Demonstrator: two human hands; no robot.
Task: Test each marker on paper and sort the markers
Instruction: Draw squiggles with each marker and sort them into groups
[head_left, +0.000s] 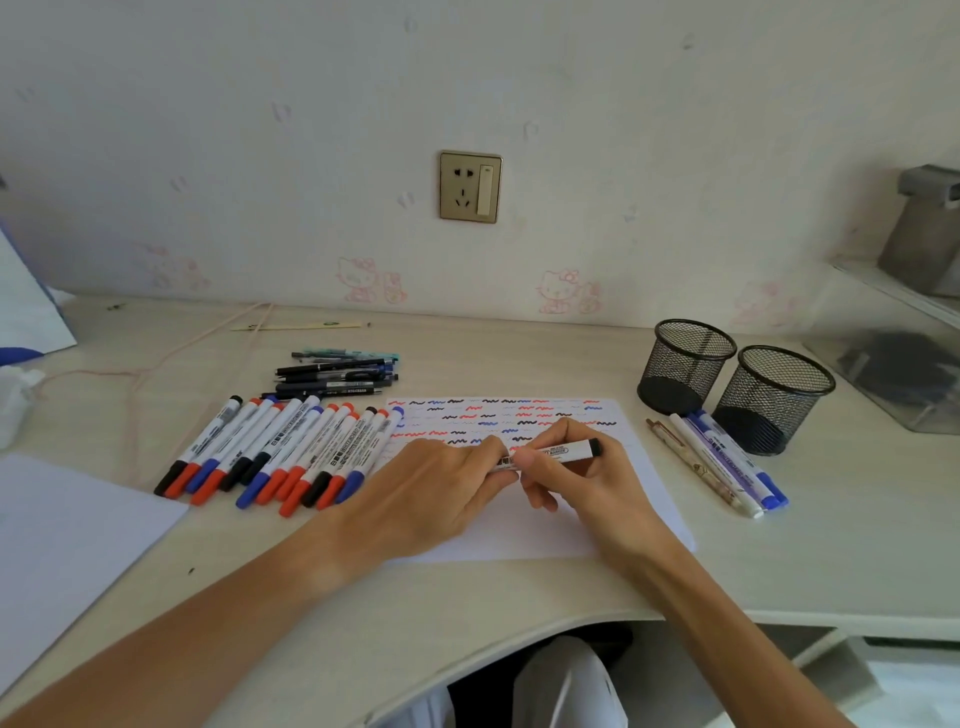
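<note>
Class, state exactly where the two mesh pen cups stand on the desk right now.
In the head view, the two mesh pen cups stand side by side at the desk's far right, beyond the scribbled paper, just behind a small row of pens.

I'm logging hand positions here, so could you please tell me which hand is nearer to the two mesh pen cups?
Right. The right hand lies over the paper, left of the mesh pen cups; the left hand is farther left, beside the marker row.
</note>
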